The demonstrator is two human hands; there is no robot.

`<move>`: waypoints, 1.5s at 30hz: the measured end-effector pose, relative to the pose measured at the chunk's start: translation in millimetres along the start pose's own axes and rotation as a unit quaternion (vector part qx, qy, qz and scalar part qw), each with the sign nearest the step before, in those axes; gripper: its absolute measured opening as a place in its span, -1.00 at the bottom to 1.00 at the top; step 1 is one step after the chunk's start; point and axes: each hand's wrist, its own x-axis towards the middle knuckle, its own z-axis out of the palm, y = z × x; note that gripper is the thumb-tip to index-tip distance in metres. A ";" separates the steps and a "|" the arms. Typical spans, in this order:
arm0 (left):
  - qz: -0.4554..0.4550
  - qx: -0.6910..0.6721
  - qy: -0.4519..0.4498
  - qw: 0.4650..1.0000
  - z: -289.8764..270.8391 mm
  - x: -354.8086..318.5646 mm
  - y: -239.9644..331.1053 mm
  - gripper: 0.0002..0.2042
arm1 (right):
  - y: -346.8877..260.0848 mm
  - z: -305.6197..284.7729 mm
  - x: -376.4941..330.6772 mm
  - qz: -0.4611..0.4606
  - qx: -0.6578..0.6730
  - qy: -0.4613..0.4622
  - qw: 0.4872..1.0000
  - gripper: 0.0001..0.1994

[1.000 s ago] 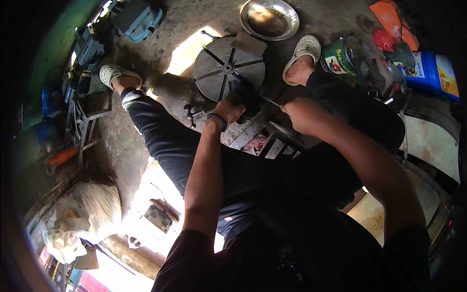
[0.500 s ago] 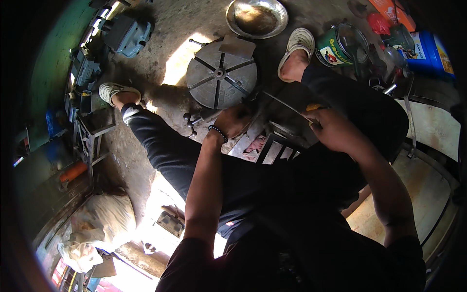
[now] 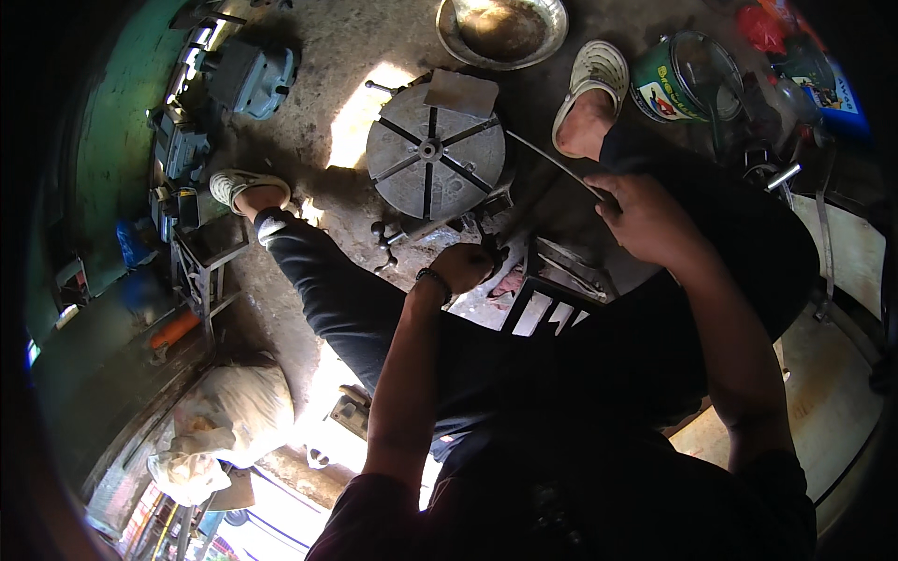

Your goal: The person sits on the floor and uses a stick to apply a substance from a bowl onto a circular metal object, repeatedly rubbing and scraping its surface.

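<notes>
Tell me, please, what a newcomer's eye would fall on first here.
Probably the round, slotted metal disc near the upper middle, with a flat plate over its far edge. Next comes the thin rod-like tool in the right hand, its tip by the disc's right edge. The shiny basin at the top and the green bucket at upper right also stand out.

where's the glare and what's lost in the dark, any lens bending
Head view: glare on the floor patch beside the round plate; head view: black trousers merge into shadow, and the dark thing at the left hand is unclear; head view: rim blackened, pale board at lower right looks curved.
</notes>
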 end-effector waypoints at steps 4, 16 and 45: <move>-0.029 -0.039 -0.044 0.998 16.1 24.2 -25.8 -0.64 | 5.0 -1.0 9.8 0.017 0.022 -0.003 1.000 -0.68; -0.182 0.078 0.070 0.978 20.2 57.2 -18.9 -0.03 | -3.8 -12.6 17.5 0.011 0.049 0.022 0.999 -0.66; -0.118 -0.718 0.126 0.674 84.3 126.2 -70.4 -0.60 | -55.6 -5.3 36.4 -0.025 -0.002 0.050 0.998 -0.66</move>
